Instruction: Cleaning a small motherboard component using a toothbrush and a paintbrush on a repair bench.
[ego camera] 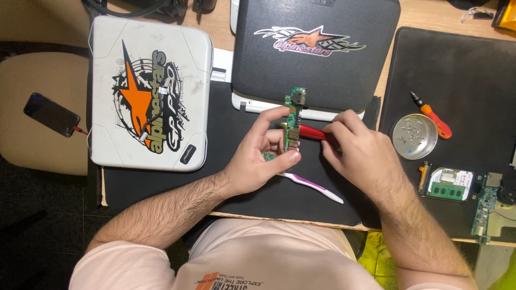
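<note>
the narrow green circuit board [293,119] stands upright above the black mat [242,177], pinched by the left hand [258,161], whose fingers [271,115] close on its edges. the right hand [360,153] grips a red-handled tool [312,132], tip at the board. pressing too hard could make the tip skid, scratching parts or jabbing the thumb.

Green fibreglass-looking circuit board [293,121] with dull metal ports, glossy red plastic screwdriver handle [313,132], matt black rubbery mat [242,172] over pale wooden bench [430,13], scuffed white plastic laptop lid [150,94], shiny round metal dish [414,136], smooth white-and-pink plastic toothbrush [317,187]
</note>
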